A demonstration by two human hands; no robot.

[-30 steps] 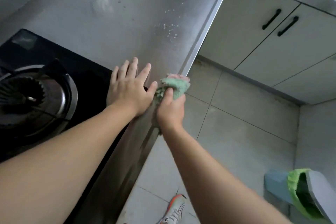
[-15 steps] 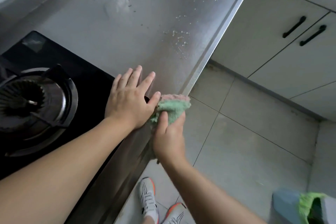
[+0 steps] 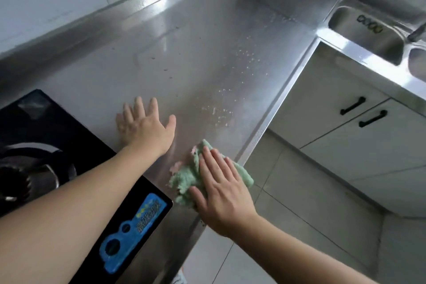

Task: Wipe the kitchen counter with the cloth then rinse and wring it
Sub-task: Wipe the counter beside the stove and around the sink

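A crumpled green and pink cloth (image 3: 187,176) lies on the stainless steel counter (image 3: 184,57) close to its front edge. My right hand (image 3: 221,193) presses flat on top of the cloth, fingers spread. My left hand (image 3: 145,127) rests palm down on the bare counter to the left of the cloth, fingers apart, holding nothing. Water droplets and crumbs (image 3: 221,108) are scattered on the counter beyond the cloth.
A black gas hob (image 3: 46,145) with a burner and a blue sticker sits at the left under my left forearm. A steel sink (image 3: 368,34) with a tap is at the far right. White cabinets (image 3: 345,122) with black handles and a tiled floor lie below.
My right hand has brought the cloth from the counter's front edge up onto the top and now presses it flat. My left hand slid further onto the counter. The view has lifted toward the sink.
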